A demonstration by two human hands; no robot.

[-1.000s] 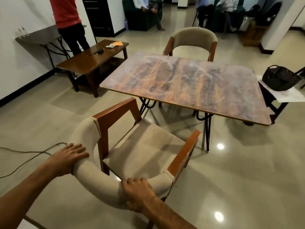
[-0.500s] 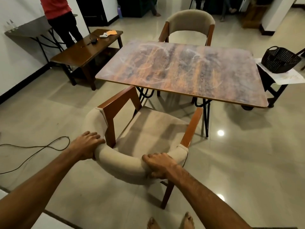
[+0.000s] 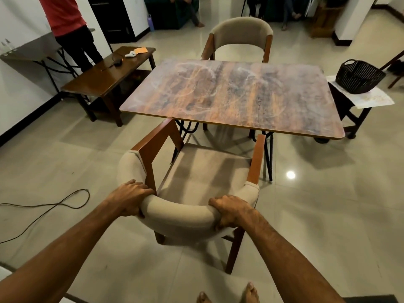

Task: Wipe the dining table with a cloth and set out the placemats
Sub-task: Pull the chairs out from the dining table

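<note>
Both hands, left (image 3: 131, 199) and right (image 3: 229, 212), clamped on chair backrest (image 3: 181, 212); tabletop (image 3: 236, 97) straight ahead, long axis left-right.

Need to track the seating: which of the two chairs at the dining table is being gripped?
The near chair, on the camera side of the dining table: both hands grip its padded backrest. The far chair stands untouched across the table.

We see the dining table (image 3: 236, 97) top as wood-grain laminate, semi-gloss, smeared with whitish swirls. Near chair (image 3: 196, 189): matt beige cloth padding on a smooth brown wood frame. Floor (image 3: 328, 215) is glossy tile; basket (image 3: 358, 76) looks dark woven.
</note>
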